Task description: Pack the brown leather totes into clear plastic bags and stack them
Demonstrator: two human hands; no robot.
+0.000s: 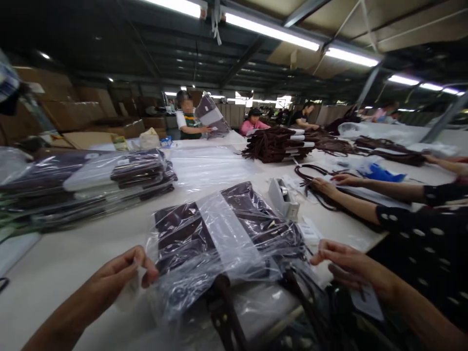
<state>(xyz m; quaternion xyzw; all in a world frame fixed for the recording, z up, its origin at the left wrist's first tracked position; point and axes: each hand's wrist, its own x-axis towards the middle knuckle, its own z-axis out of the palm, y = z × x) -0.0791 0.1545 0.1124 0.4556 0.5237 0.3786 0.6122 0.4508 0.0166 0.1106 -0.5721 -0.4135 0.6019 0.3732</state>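
A dark brown handbag (175, 226) with a white paper band (226, 229) round it lies flat on the table, mostly inside a clear plastic bag (183, 287). Its brown straps (223, 312) stick out of the near end towards me. At the left side, my left hand (122, 273) has its fingers curled in on the plastic edge. My right hand (351, 268) is at the opposite side, fingertips brought together at the plastic edge. Below its palm hangs a white tag (367, 300). What the right fingertips pinch is hard to make out exactly.
A tape dispenser (283, 200) stands behind the handbag. Bagged handbags (91, 185) are stacked at left, clear plastic sheets (215, 163) lie beyond, and brown handbags (274, 144) are piled farther back. At right, a co-worker's hands (334, 185) handle brown straps. Other people work behind.
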